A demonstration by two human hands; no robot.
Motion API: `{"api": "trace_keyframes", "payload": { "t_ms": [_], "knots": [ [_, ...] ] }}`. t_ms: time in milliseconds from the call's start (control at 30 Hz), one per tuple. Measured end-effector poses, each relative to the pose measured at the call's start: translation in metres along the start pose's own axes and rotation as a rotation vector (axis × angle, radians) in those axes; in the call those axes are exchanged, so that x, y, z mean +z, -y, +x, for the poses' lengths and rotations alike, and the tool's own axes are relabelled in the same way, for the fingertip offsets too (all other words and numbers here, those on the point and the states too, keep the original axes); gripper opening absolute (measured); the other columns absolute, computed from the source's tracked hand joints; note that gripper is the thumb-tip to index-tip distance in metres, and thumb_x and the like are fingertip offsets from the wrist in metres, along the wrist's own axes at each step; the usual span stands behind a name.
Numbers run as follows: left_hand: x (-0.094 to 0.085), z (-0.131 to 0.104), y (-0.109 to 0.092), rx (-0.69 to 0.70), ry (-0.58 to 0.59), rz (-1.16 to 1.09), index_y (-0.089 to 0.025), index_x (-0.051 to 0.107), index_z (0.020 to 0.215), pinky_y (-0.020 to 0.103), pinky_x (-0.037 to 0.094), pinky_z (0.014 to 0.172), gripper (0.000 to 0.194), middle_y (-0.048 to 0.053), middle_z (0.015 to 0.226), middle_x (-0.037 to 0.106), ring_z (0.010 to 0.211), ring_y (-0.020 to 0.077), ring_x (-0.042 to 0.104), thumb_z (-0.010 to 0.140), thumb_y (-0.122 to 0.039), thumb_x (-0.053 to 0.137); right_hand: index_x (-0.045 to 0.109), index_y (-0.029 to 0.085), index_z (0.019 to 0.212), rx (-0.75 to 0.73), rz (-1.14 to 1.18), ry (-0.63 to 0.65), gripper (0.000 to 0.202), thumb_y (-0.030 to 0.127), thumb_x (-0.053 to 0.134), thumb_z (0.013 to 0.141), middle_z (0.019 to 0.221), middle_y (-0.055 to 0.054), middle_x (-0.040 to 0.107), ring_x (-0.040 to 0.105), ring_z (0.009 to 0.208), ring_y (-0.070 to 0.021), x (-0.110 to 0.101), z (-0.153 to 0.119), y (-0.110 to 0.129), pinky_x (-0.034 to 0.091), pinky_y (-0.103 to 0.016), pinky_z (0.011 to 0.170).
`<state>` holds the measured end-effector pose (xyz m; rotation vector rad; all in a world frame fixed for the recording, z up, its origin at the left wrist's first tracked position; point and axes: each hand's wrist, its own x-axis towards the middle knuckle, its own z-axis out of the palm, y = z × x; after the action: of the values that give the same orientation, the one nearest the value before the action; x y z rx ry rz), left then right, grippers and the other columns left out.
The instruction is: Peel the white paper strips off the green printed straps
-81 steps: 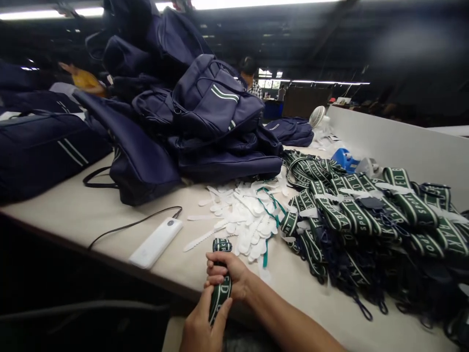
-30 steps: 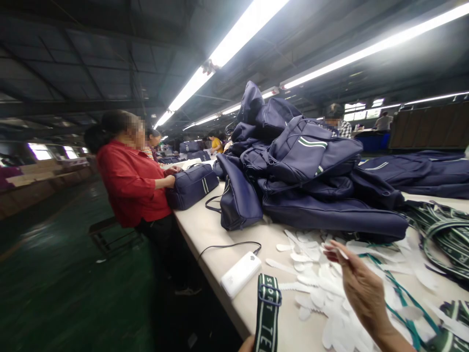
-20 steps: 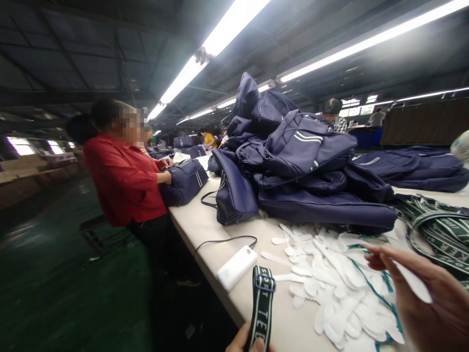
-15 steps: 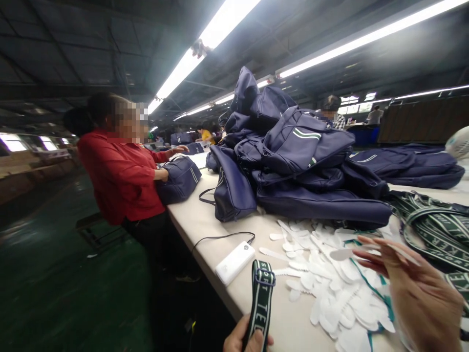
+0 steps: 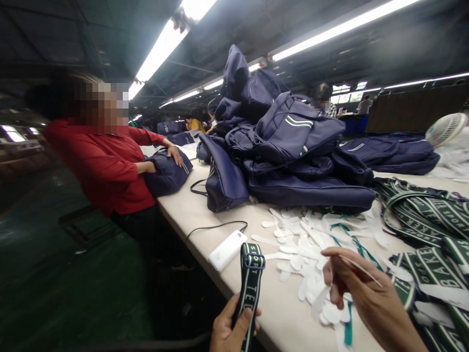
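Note:
My left hand (image 5: 234,325) is closed round a dark green webbing strap (image 5: 249,288) with white lettering. The strap stands up in a folded loop, and a dark slide buckle (image 5: 255,261) sits near its top. My right hand (image 5: 361,281) is closed on a thin white strip (image 5: 362,270), seen nearly edge-on between the fingers. Under and beyond this hand lies a loose heap of white paddle-shaped strips (image 5: 293,244), some with notched edges. Teal ribbon (image 5: 348,325) runs among them. The two hands are apart.
Navy bags (image 5: 293,132) are piled high on the table (image 5: 200,220). A white power bank (image 5: 227,250) with a black cable lies near the left edge. More lettered straps (image 5: 421,215) are heaped at right, a fan (image 5: 447,128) behind. A person in red (image 5: 106,166) handles a navy bag (image 5: 170,168).
My right hand has moved left with the white strip, now turned more edge-on. My left hand still holds the strap. The view has shifted, and the person's hand now rests on the bag.

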<state>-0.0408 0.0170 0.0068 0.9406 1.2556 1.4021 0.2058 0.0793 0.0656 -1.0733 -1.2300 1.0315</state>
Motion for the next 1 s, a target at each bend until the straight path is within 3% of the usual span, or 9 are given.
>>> {"api": "trace_keyframes", "payload": {
  "t_ms": [100,167,267,367,500,633,800,900,1000],
  "knots": [
    [0.001,0.002,-0.009,0.016,0.03,0.03,-0.016,0.074,0.093,0.026,0.047,0.06,0.044,0.009,0.074,0.069,0.063,0.0179,0.059,0.078,-0.057,0.071,0.062,0.019,0.113,0.217,0.017,0.176,0.052,0.062,0.064,0.083,0.055,0.005,0.052,0.043,0.033,-0.0087,0.02,-0.013,-0.022,0.033,-0.018,0.031],
    [0.003,0.001,-0.016,0.035,0.047,0.056,-0.016,0.075,0.093,0.026,0.046,0.061,0.043,0.007,0.07,0.068,0.063,0.0181,0.058,0.079,-0.056,0.07,0.064,0.018,0.104,0.3,-0.028,0.282,0.053,0.065,0.066,0.079,0.053,0.006,0.048,0.04,0.034,-0.0077,0.03,-0.02,-0.043,0.032,-0.018,0.032],
    [0.009,-0.003,-0.026,0.053,0.074,0.091,-0.017,0.076,0.095,0.027,0.046,0.062,0.044,0.006,0.067,0.066,0.063,0.0191,0.058,0.078,-0.057,0.07,0.066,0.016,0.084,0.375,-0.066,0.425,0.048,0.064,0.068,0.076,0.054,0.003,0.051,0.045,0.041,-0.0095,0.041,-0.032,-0.07,0.037,-0.02,0.038],
    [0.019,-0.009,-0.032,0.082,0.159,0.12,-0.018,0.077,0.094,0.029,0.047,0.067,0.043,0.008,0.074,0.069,0.067,0.0208,0.059,0.078,-0.057,0.071,0.065,0.016,0.073,0.327,-0.064,0.449,0.044,0.06,0.066,0.078,0.059,-0.001,0.057,0.053,0.052,-0.0143,0.049,-0.039,-0.082,0.046,-0.024,0.049],
    [0.033,-0.015,-0.03,0.148,0.329,0.142,-0.019,0.079,0.093,0.031,0.047,0.073,0.042,0.008,0.08,0.07,0.073,0.0231,0.06,0.078,-0.057,0.07,0.065,0.019,0.071,0.226,-0.029,0.305,0.037,0.056,0.071,0.073,0.077,-0.007,0.066,0.062,0.079,-0.0252,0.057,-0.037,-0.083,0.054,-0.035,0.07],
    [0.039,-0.018,-0.02,0.003,0.449,0.133,-0.016,0.077,0.092,0.027,0.044,0.061,0.047,0.006,0.068,0.065,0.062,0.0181,0.056,0.079,-0.06,0.068,0.064,0.02,0.075,0.334,0.069,0.285,0.042,0.062,0.069,0.073,0.065,-0.005,0.063,0.058,0.058,-0.021,0.06,-0.037,-0.082,0.051,-0.032,0.052],
    [0.033,-0.014,-0.004,-0.339,0.455,-0.03,-0.014,0.064,0.093,0.021,0.04,0.05,0.05,0.008,0.072,0.068,0.052,0.0124,0.056,0.074,-0.06,0.074,0.057,0.016,0.061,0.367,0.153,0.342,0.049,0.061,0.067,0.076,0.051,-0.003,0.058,0.051,0.042,-0.0124,0.061,-0.051,-0.071,0.038,-0.022,0.043],
    [0.029,-0.01,0.0,-0.395,0.483,-0.095,-0.014,0.058,0.095,0.02,0.042,0.051,0.048,0.008,0.074,0.068,0.053,0.0116,0.058,0.076,-0.055,0.074,0.057,0.015,0.063,0.405,0.199,0.398,0.05,0.061,0.067,0.079,0.047,-0.001,0.056,0.05,0.042,-0.0107,0.061,-0.052,-0.059,0.035,-0.02,0.045],
    [0.028,-0.009,0.0,-0.411,0.414,-0.154,-0.016,0.051,0.107,0.02,0.043,0.051,0.047,0.006,0.077,0.069,0.055,0.012,0.06,0.081,-0.048,0.072,0.062,0.014,0.071,0.418,0.246,0.472,0.048,0.06,0.066,0.08,0.051,0.0,0.058,0.051,0.046,-0.0097,0.058,-0.047,-0.05,0.034,-0.02,0.048]
  ]
}}
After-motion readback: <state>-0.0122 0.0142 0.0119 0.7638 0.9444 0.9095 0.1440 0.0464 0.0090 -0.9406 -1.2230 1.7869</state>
